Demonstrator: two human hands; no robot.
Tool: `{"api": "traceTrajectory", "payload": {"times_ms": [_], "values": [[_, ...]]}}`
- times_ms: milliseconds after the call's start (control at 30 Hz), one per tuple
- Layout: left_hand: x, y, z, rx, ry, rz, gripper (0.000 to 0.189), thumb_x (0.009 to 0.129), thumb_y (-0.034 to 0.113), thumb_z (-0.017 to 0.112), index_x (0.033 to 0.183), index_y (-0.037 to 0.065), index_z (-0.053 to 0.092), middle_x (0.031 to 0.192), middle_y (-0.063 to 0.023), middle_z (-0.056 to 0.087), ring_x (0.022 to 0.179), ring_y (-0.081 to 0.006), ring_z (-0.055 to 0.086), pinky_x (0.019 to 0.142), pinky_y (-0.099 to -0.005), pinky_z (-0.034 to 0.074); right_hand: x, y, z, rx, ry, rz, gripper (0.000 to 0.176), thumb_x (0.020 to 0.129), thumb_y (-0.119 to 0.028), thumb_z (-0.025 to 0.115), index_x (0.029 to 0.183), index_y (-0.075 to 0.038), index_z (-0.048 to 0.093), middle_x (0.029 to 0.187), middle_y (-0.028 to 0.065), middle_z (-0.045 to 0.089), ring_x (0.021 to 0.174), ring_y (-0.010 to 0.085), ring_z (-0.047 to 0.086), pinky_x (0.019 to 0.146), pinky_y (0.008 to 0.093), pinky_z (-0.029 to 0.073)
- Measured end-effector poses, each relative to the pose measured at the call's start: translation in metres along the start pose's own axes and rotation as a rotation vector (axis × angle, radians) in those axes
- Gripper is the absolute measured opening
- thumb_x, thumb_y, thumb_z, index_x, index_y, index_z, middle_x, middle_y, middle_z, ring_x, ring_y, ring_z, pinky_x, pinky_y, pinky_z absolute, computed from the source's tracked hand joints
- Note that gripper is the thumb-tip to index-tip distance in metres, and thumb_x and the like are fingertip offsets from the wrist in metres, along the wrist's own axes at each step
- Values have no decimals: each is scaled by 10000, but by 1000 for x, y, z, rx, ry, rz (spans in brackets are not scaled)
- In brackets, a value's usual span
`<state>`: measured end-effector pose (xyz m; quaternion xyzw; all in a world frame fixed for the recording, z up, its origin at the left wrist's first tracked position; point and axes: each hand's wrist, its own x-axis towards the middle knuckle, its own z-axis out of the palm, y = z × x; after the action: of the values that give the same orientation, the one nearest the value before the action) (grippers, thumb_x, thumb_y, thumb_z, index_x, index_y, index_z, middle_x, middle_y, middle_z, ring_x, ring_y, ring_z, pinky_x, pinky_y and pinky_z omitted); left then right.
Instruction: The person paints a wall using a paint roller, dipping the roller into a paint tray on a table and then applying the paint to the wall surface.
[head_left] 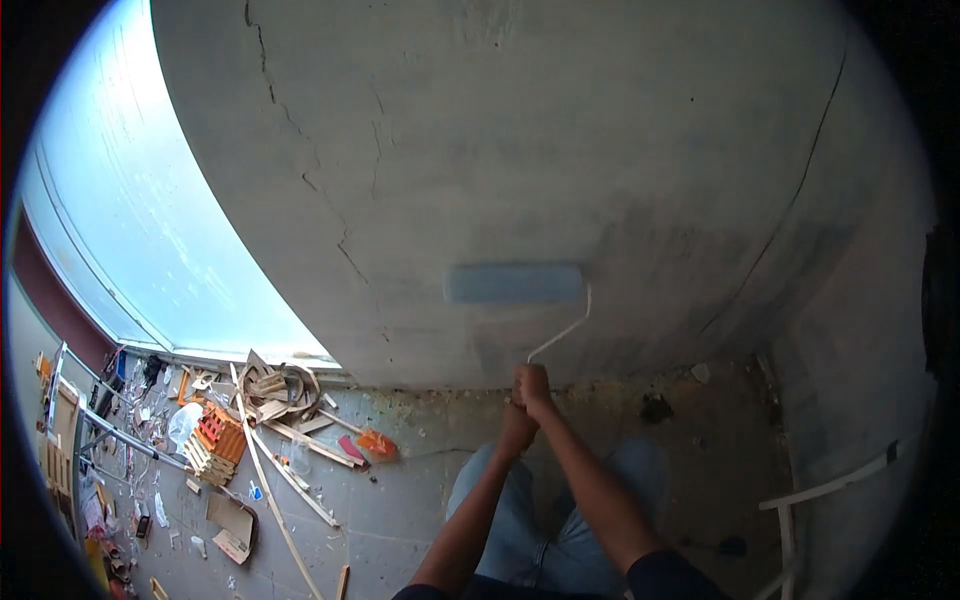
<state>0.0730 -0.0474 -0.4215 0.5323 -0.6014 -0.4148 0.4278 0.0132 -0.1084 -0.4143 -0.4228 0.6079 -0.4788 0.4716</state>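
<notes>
A paint roller (514,284) with a blue-grey sleeve lies level against the grey wall (480,140), and its thin white wire frame bends down to the handle. Both of my hands are wrapped round that handle, one above the other. My right hand (531,384) is the upper one, near the wire. Just below it, my left hand (517,428) grips the lower part. The handle itself is mostly hidden by my fingers. Darker patches show on the wall right of the roller, and thin cracks run down its left and right parts.
Wood strips (270,480), an orange crate (220,430), an orange shovel-like piece (378,443) and scattered debris lie on the floor at left. A metal ladder-like frame (130,438) is at far left. A pale wooden frame (830,490) stands at lower right. A bright window (170,220) fills the upper left.
</notes>
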Motion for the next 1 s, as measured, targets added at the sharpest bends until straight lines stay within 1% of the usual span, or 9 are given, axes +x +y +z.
{"api": "traceTrajectory", "payload": {"times_ms": [100, 233, 300, 367, 433, 500, 600, 867, 1000], "values": [[-12, 18, -31, 128, -68, 29, 255, 739, 141, 577, 884, -69, 568, 705, -237, 598, 641, -348, 611, 537, -401, 456, -32, -62, 4, 318, -135, 301, 311, 774, -174, 488, 521, -71, 339, 479, 16, 329, 439, 108, 343, 409, 310, 250], [45, 82, -41, 80, -2, 150, 232, 725, 126, 577, 801, -92, 556, 719, -281, 573, 721, -434, 568, 574, -425, 452, -10, -146, -10, 330, -123, -14, 328, 797, -182, 465, 514, -111, 314, 474, -27, 294, 415, 113, 316, 389, 278, 234], [60, 123, -33, 53, -1, 75, 243, 736, 137, 584, 779, -100, 552, 709, -281, 579, 864, -123, 422, 568, -417, 445, 10, -177, -36, 415, -307, 49, 307, 787, -171, 444, 514, -76, 342, 469, 8, 341, 418, 133, 358, 394, 310, 258], [54, 114, -9, -50, -32, -91, 257, 747, 152, 590, 771, -102, 554, 696, -259, 595, 739, -169, 548, 556, -400, 442, 24, -142, -47, -32, -192, -251, 297, 780, -167, 439, 522, -40, 368, 459, 51, 371, 425, 155, 395, 404, 331, 289], [39, 89, 10, -127, -21, -61, 279, 757, 171, 599, 802, -101, 554, 691, -225, 611, 671, -208, 615, 547, -380, 443, 8, -119, -51, -160, -124, -79, 287, 773, -162, 438, 541, 4, 415, 499, 155, 428, 465, 208, 453, 449, 376, 352], [5, 44, 29, -115, 86, 196, 317, 763, 185, 606, 882, -101, 541, 691, -193, 617, 652, -213, 613, 532, -353, 444, 21, -24, -42, -247, 26, -240, 300, 769, -158, 473, 502, -73, 366, 477, 65, 380, 401, 143, 373, 380, 330, 247], [-8, -5, 39, -46, -3, 7, 366, 763, 182, 607, 970, -103, 512, 689, -188, 612, 651, -197, 607, 531, -338, 444, 15, 39, -39, -191, -17, -72, 303, 770, -167, 476, 516, -51, 360, 506, 90, 382, 442, 171, 395, 427, 349, 273], [56, 119, 7, -253, -53, -51, 320, 759, 199, 618, 814, -98, 513, 621, -149, 580, 587, -149, 560, 479, -335, 411, 13, -175, -58, -124, -137, -125, 300, 777, -151, 440, 550, 36, 377, 527, 164, 397, 489, 258, 442, 514, 396, 368], [29, 83, 34, -260, -9, -112, 353, 777, 238, 612, 892, -80, 513, 748, -166, 598, 706, -198, 579, 593, -347, 430, 37, -71, -61, -429, -15, -524, 297, 763, -178, 485, 521, -46, 375, 457, 35, 371, 387, 145, 369, 359, 340, 254]]}}
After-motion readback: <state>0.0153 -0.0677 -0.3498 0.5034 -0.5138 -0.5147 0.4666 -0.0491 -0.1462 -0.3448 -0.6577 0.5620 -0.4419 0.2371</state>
